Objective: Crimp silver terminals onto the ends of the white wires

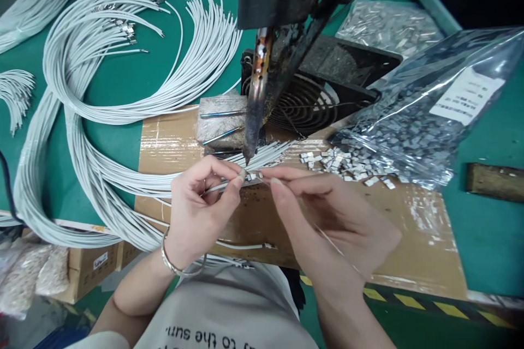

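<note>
My left hand (200,204) pinches the end of a white cable (216,186) with a small metal terminal (252,176) at its tip. My right hand (327,218) pinches a thin solder wire (335,248) and brings its end to the same terminal. Both hands meet just under the tip of a fixed soldering iron (256,103) that points down over a taped cardboard sheet (417,240). A few more white cable ends (272,154) lie on the cardboard beneath the iron.
Bundles of white cables (123,54) curve across the green table at the left. Loose metal terminals (344,163) spill from a clear plastic bag (429,114). A black fan (311,92) sits behind the iron, beside a block (221,120) with metal pins. Cardboard boxes (88,267) stand below left.
</note>
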Demonstrator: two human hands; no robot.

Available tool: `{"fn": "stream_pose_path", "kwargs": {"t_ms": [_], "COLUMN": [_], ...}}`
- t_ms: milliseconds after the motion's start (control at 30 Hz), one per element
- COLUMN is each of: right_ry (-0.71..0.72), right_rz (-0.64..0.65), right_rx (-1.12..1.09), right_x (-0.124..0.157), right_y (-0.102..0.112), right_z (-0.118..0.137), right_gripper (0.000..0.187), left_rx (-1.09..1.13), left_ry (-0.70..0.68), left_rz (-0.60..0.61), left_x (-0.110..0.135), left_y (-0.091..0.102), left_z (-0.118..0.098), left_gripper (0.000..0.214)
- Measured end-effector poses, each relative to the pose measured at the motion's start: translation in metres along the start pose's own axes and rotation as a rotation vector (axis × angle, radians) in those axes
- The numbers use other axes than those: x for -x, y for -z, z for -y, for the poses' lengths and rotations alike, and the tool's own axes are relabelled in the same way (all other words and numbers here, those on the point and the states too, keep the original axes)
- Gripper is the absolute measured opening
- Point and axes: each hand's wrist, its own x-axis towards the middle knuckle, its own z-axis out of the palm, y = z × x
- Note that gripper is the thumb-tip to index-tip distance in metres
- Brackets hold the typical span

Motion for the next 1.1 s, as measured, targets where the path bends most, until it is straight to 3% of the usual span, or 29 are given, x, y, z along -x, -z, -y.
{"fn": "stream_pose_path", "kwargs": {"t_ms": [133,233,267,300,333,400,467,533,700,867,1000,1100], "right_ry": [-0.047,-0.21,-0.242,-0.2,-0.221,-0.214,-0.25,-0.275,-0.189,-0.109,-0.02,0.028], "right_rz": [-0.284,-0.275,-0.329,-0.486,-0.524,-0.566,-0.495,-0.425,-0.334,-0.201,-0.118,-0.027], "right_rx": [-0.111,-0.262,-0.243,-0.21,-0.197,-0.144,-0.098,-0.064,0.084,0.341,0.534,0.641], "right_x": [-0.006,-0.012,-0.013,-0.013,-0.013,-0.009,-0.005,-0.002,0.0,0.005,0.004,0.0], "right_y": [0.031,0.069,0.08,0.09,0.099,0.109,0.113,0.11,0.094,0.087,0.089,0.085], "right_z": [-0.006,-0.02,-0.026,-0.031,-0.037,-0.044,-0.046,-0.044,-0.038,-0.04,-0.04,-0.036], "right_gripper": [0.01,0.044,0.049,0.055,0.056,0.057,0.051,0.047,0.051,0.017,0.007,0.008], "left_rx": [0.002,-0.07,-0.11,-0.16,-0.213,-0.331,-0.55,-0.745,-0.916,-0.986,-0.772,-0.572], "left_ry": [0.03,0.018,-0.018,-0.104,-0.174,-0.26,-0.326,-0.374,-0.493,-0.588,-0.496,-0.475], "left_rz": [0.132,0.311,0.347,0.375,0.356,0.195,-0.016,-0.137,-0.118,0.05,0.336,0.584], "left_x": [0.02,0.04,0.046,0.051,0.055,0.062,0.065,0.064,0.054,0.047,0.042,0.038], "left_y": [0.0,0.007,0.012,0.017,0.023,0.035,0.046,0.054,0.065,0.086,0.097,0.084], "left_z": [0.007,0.02,0.026,0.032,0.038,0.05,0.06,0.066,0.072,0.065,0.048,0.029], "left_gripper": [0.015,0.012,0.011,0.01,0.008,0.013,0.024,0.028,0.009,0.009,0.017,0.024]}}
